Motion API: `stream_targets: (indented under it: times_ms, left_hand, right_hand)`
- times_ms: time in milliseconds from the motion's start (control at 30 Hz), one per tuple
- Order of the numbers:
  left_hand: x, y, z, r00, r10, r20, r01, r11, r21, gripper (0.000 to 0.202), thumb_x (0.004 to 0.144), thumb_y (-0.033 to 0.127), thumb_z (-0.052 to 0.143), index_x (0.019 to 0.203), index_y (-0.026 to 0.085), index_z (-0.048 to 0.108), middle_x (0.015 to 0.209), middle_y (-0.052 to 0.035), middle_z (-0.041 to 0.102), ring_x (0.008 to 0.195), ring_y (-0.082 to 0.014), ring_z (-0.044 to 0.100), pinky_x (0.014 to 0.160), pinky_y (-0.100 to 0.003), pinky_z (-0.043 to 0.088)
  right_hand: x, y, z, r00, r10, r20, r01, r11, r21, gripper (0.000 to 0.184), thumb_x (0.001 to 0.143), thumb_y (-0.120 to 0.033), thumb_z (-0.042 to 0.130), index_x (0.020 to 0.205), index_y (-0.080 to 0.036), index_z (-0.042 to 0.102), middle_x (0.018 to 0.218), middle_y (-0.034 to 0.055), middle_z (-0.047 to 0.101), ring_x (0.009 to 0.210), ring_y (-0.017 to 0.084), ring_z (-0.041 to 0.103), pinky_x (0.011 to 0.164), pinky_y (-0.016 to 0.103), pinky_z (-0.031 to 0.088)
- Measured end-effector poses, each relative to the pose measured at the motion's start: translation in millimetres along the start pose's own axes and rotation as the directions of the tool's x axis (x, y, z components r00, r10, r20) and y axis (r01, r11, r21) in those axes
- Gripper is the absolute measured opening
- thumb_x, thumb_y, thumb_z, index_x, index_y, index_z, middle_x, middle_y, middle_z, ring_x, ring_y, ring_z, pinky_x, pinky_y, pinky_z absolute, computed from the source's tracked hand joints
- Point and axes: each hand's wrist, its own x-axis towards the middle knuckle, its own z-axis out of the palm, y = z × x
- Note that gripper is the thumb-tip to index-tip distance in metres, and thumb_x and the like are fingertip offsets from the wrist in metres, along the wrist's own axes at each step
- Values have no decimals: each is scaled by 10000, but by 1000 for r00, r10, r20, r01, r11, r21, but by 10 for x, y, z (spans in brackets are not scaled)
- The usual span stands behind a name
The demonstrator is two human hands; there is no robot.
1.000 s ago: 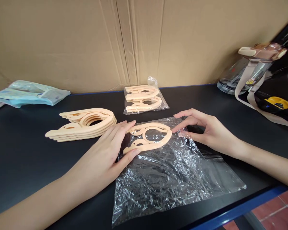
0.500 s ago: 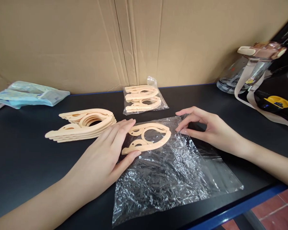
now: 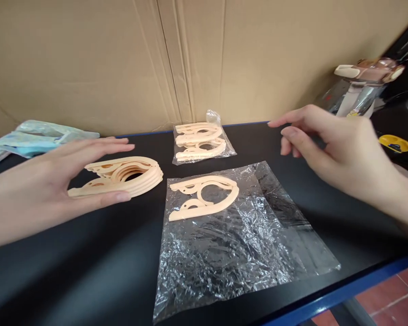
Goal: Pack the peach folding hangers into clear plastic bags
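A peach plastic folding hanger (image 3: 204, 197) lies on the far end of a clear crinkled plastic bag (image 3: 238, 244) spread flat on the black table (image 3: 88, 253). My left hand (image 3: 51, 185) hovers open at the left, its fingers in front of a stack of several peach hangers (image 3: 132, 174). My right hand (image 3: 333, 145) is lifted above the table at the right, fingers spread and holding nothing. Neither hand touches the bag or the single hanger.
A sealed bag of peach hangers (image 3: 200, 140) lies by the cardboard wall (image 3: 122, 63). Light blue packets (image 3: 37, 136) sit at the far left. A clear bottle with a beige lid (image 3: 357, 88) and a black and yellow object (image 3: 396, 144) stand at the right. The blue table edge (image 3: 343, 296) runs near me.
Both hands let go of the hanger and bag and lifted away. My left hand moved left toward the stack, my right hand rose up and to the right.
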Motion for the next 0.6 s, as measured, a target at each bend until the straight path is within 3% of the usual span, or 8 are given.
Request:
stream_targets:
  times_ms: [67, 133, 233, 400, 600]
  left_hand:
    - [-39, -188, 63, 999, -14, 43, 14, 1000, 6, 964, 717, 927, 450, 1466, 321, 462, 1503, -2, 533, 1359, -377, 501, 1164, -585, 316]
    - [-64, -327, 115, 997, 5, 77, -3, 1000, -19, 921, 747, 891, 456, 1472, 323, 448, 1507, 34, 521, 1364, -385, 488, 1145, -600, 329]
    - [-61, -429, 139, 996, -38, 85, 44, 997, -62, 800, 757, 825, 537, 1409, 362, 513, 1407, 65, 601, 1254, -406, 562, 1108, -672, 339]
    - [-6, -369, 53, 980, -167, 110, 173, 984, -47, 808, 653, 859, 584, 1286, 357, 616, 1157, 43, 728, 1091, -436, 608, 1052, -720, 361]
    - [16, -182, -71, 971, -204, 122, 209, 978, -26, 787, 741, 807, 533, 1331, 287, 573, 1178, 1, 674, 1084, -382, 609, 1045, -690, 369]
  right_hand:
    - [-28, 10, 96, 995, -98, 14, 99, 994, -54, 314, 999, -209, 400, 1208, -191, 634, 878, 44, 719, 719, 182, 681, 657, 324, 510]
    - [-76, 55, 182, 986, -155, 55, 158, 985, -75, 319, 990, -224, 412, 1204, -180, 643, 985, 82, 721, 786, 214, 688, 684, 357, 520]
    - [-142, 142, 253, 982, -120, 146, 117, 993, 31, 307, 977, -291, 463, 1210, -195, 639, 986, 77, 714, 765, 209, 675, 692, 371, 526]
    - [-159, 167, 275, 979, -39, 202, -9, 973, 232, 292, 981, -355, 512, 1209, -208, 621, 973, 47, 708, 749, 171, 664, 618, 310, 515]
    - [-157, 98, 263, 982, -75, 173, 26, 963, 269, 267, 979, -327, 540, 1195, -196, 627, 977, 46, 702, 757, 161, 663, 648, 305, 515]
